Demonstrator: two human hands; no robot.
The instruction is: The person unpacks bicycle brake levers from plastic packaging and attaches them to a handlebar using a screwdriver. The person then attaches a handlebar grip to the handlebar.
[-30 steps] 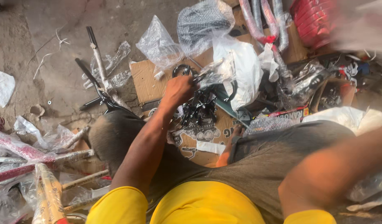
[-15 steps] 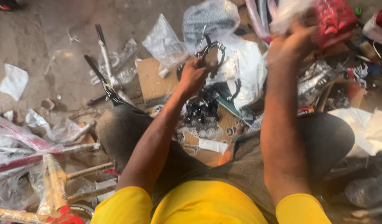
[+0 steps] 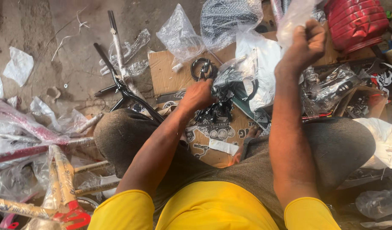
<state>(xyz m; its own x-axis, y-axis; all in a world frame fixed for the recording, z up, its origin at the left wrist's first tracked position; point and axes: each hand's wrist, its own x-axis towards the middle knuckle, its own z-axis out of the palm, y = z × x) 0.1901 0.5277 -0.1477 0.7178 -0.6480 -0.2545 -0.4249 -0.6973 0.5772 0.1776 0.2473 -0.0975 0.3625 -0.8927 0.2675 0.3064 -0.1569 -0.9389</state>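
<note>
While seated above the clutter, head view:
Left hand: fingers clenched on a black metal part, low over the flattened cardboard.
Black part: dark, jointed hardware with cable loops, partly under clear wrap, between the knees.
Right hand: raised, fist closed, pinching a clear plastic bag.
Bag: thin, crumpled, translucent, held high.
Nearby: red ribbed object upper right; pink-and-cream bicycle frame lower left.

Concrete floor bears flattened cardboard, plastic wrappers, seemingly bicycle parts.
</note>
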